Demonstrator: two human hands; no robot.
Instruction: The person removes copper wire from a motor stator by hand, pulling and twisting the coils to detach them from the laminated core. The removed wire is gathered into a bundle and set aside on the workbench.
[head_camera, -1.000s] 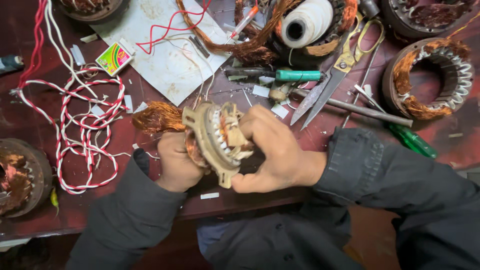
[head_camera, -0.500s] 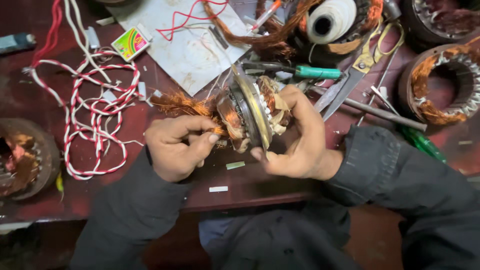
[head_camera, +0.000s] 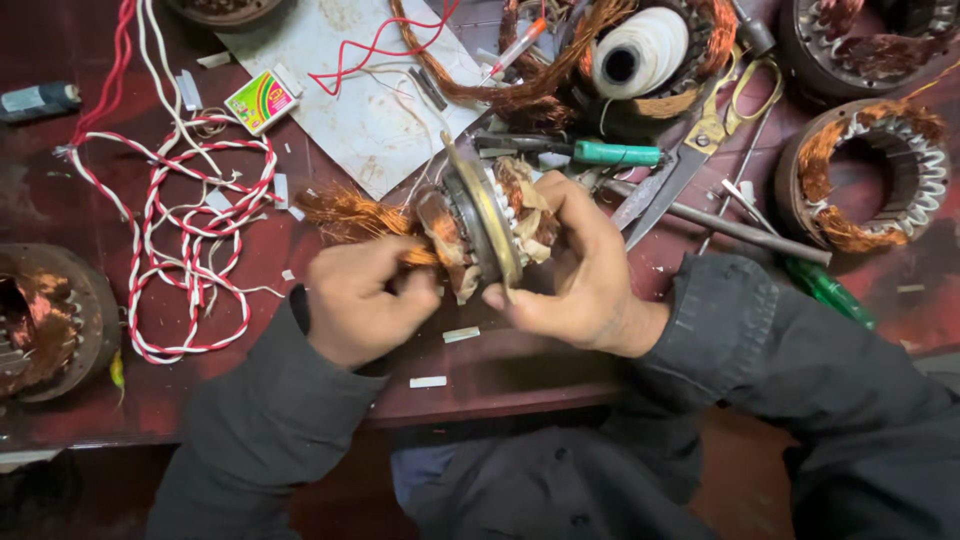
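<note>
My right hand (head_camera: 580, 275) grips a small round motor stator (head_camera: 478, 225) held on edge above the dark red table (head_camera: 500, 365), fingers wrapped around its right side. My left hand (head_camera: 362, 300) pinches the bundle of copper winding wire (head_camera: 350, 213) that sticks out of the stator's left face. The frayed copper strands fan out to the left above my knuckles. Both arms wear dark sleeves.
Twisted red-and-white wire (head_camera: 190, 240) lies left. A white sheet (head_camera: 370, 100), a small colourful box (head_camera: 260, 100), a thread spool (head_camera: 635, 50), a green-handled tool (head_camera: 600, 152), scissors (head_camera: 690, 150), a metal rod (head_camera: 730, 225), a green screwdriver (head_camera: 825, 285) and other stators (head_camera: 865, 175) (head_camera: 45, 320) surround my hands.
The stator was turned from facing me to standing on edge. My left hand came off its underside and took hold of the copper bundle, then pinched tighter.
</note>
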